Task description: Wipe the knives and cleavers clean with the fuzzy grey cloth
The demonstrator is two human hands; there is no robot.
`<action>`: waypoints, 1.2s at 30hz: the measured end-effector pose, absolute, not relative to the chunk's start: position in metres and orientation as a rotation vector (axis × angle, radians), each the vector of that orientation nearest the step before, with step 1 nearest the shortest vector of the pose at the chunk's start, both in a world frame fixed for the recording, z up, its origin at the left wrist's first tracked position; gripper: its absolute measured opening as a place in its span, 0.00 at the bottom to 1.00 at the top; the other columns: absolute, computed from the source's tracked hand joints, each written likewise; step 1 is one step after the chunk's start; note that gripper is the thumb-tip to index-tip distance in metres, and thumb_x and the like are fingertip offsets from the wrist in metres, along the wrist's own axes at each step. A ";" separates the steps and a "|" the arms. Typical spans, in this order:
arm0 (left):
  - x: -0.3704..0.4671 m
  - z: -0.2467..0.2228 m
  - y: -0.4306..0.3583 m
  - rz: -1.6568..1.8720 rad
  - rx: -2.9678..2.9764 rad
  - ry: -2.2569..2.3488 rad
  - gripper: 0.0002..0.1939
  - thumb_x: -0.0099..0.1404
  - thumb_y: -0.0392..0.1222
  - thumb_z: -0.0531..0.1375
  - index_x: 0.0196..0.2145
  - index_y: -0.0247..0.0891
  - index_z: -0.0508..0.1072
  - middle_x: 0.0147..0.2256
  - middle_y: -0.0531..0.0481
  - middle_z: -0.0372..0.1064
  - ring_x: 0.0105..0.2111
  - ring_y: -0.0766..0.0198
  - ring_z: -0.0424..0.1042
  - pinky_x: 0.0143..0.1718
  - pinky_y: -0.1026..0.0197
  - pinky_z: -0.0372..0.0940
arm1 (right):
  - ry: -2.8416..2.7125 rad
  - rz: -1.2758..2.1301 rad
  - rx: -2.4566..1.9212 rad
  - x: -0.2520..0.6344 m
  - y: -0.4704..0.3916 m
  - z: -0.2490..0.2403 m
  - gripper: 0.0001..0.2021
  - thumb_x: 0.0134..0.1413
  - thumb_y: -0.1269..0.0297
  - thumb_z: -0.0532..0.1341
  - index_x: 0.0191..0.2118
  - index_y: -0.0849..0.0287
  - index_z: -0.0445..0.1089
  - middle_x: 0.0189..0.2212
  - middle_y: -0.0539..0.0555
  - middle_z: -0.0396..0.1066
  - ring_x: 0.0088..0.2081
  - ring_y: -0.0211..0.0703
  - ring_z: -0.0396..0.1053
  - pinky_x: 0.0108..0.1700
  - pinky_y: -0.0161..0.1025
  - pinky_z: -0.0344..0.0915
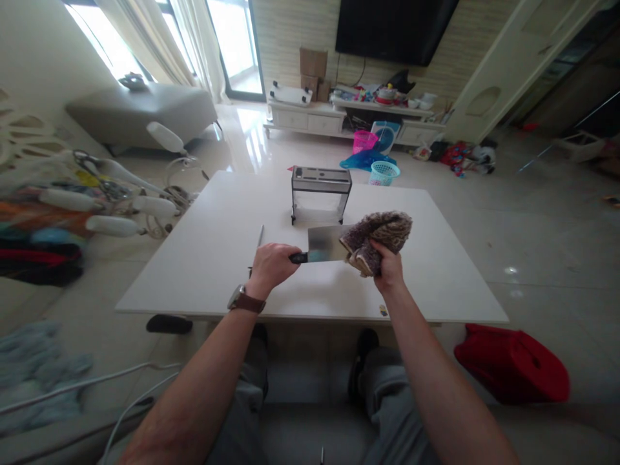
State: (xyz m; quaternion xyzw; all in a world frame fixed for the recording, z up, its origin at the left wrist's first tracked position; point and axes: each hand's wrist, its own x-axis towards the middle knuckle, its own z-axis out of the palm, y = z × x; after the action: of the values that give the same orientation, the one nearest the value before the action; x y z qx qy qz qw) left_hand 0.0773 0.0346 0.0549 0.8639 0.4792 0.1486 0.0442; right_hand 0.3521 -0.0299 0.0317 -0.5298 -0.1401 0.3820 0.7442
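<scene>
My left hand [274,265] is closed around the black handle of a cleaver [325,243], whose wide steel blade points right above the table. A bunched brown-and-white cloth [380,236] is gripped in my right hand [389,266], its thumb lying over the folds. The cloth touches the blade and covers its far end. Behind the cleaver, a knife block [321,181] with a slotted metal top and clear front stands upright on the table. Beside my left hand lies a thin long object [261,236], partly hidden by that hand.
The white table [194,271] spans the space before me, with a small yellowish item [383,310] near its front edge. Baskets, including a light-blue one [385,172], stand on the floor beyond. A red fabric item [513,363] lies at the right; a lamp [155,206] is at the left.
</scene>
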 end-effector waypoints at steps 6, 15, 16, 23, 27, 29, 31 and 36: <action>0.070 0.057 0.041 0.375 2.715 1.347 0.16 0.62 0.37 0.60 0.40 0.51 0.86 0.39 0.48 0.84 0.40 0.50 0.81 0.41 0.54 0.68 | -0.381 1.009 -1.321 0.367 -0.038 0.038 0.18 0.34 0.70 0.75 0.38 0.61 0.79 0.34 0.53 0.83 0.33 0.46 0.80 0.36 0.39 0.80; 0.064 0.056 0.037 0.319 2.723 1.301 0.17 0.62 0.35 0.58 0.38 0.51 0.86 0.38 0.47 0.83 0.42 0.50 0.81 0.46 0.52 0.67 | -0.518 1.220 -1.344 0.359 -0.049 0.042 0.19 0.33 0.73 0.76 0.38 0.61 0.77 0.34 0.57 0.83 0.32 0.51 0.81 0.33 0.43 0.79; 0.065 0.056 0.036 0.319 2.716 1.303 0.17 0.62 0.35 0.58 0.38 0.51 0.86 0.39 0.47 0.83 0.42 0.50 0.80 0.47 0.52 0.67 | -0.510 1.190 -1.345 0.358 -0.048 0.040 0.20 0.32 0.73 0.76 0.38 0.61 0.78 0.34 0.56 0.83 0.32 0.50 0.81 0.33 0.42 0.79; 0.071 0.057 0.035 0.348 2.683 1.338 0.17 0.62 0.36 0.59 0.39 0.50 0.87 0.39 0.46 0.83 0.42 0.49 0.80 0.46 0.51 0.67 | -0.383 0.873 -1.249 0.353 -0.034 0.029 0.22 0.27 0.73 0.77 0.37 0.62 0.79 0.34 0.52 0.83 0.35 0.47 0.80 0.37 0.40 0.79; 0.073 0.057 0.034 0.330 2.650 1.382 0.16 0.62 0.37 0.59 0.40 0.49 0.86 0.40 0.46 0.83 0.43 0.49 0.80 0.46 0.51 0.66 | -0.163 0.836 -1.140 0.357 -0.029 0.027 0.18 0.33 0.71 0.75 0.37 0.61 0.78 0.33 0.51 0.83 0.32 0.44 0.79 0.35 0.39 0.80; 0.074 0.056 0.034 0.324 2.628 1.412 0.15 0.63 0.38 0.59 0.40 0.49 0.86 0.41 0.46 0.83 0.43 0.48 0.80 0.46 0.51 0.66 | -0.125 0.912 -1.131 0.361 -0.029 0.027 0.16 0.38 0.68 0.74 0.37 0.61 0.78 0.33 0.52 0.82 0.30 0.43 0.79 0.33 0.40 0.80; 0.075 0.055 0.033 0.329 2.608 1.437 0.15 0.63 0.38 0.59 0.40 0.49 0.86 0.41 0.46 0.83 0.44 0.48 0.80 0.45 0.51 0.66 | -0.188 0.977 -1.173 0.364 -0.031 0.028 0.16 0.38 0.69 0.74 0.38 0.62 0.78 0.33 0.53 0.83 0.31 0.44 0.80 0.33 0.39 0.80; 0.076 0.056 0.033 0.355 2.561 1.514 0.16 0.63 0.38 0.60 0.42 0.50 0.86 0.41 0.45 0.83 0.44 0.47 0.80 0.45 0.51 0.67 | -0.403 1.150 -1.296 0.358 -0.039 0.029 0.20 0.34 0.73 0.76 0.40 0.62 0.78 0.36 0.57 0.84 0.34 0.49 0.82 0.35 0.42 0.81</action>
State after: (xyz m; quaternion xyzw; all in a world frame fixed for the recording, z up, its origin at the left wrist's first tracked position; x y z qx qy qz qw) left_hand 0.0756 0.0332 0.0557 0.8525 0.5040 0.1182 0.0723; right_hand 0.3581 -0.0386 0.0294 -0.5659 -0.1759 0.5022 0.6298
